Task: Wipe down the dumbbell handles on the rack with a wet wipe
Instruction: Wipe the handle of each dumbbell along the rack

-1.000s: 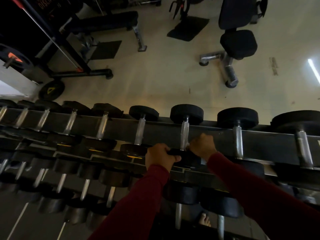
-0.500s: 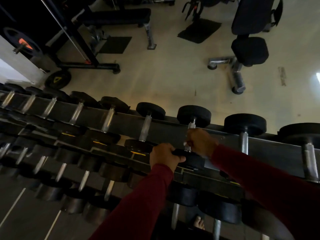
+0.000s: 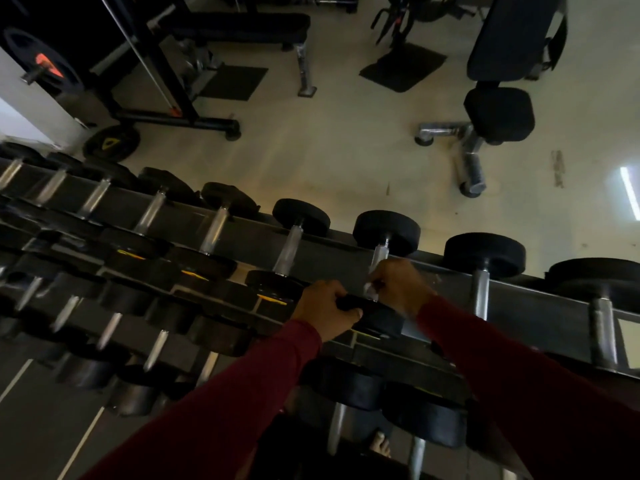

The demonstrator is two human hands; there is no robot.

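Note:
A dark tiered rack holds several black dumbbells with chrome handles. My left hand grips the near black head of one dumbbell on the top tier. My right hand is closed around that dumbbell's chrome handle, with a pale scrap of wet wipe showing under the fingers. The far head sits beyond the rail. Both arms wear dark red sleeves.
Neighbouring dumbbells lie left and right on the same tier, with lower tiers below. Beyond the rack is pale floor with a flat bench, a seat bench, a weight plate and a black mat. A bare foot shows below.
My right hand has slid a little up the chrome handle while the left hand has kept its grip on the dumbbell head. The view has shifted slightly leftward.

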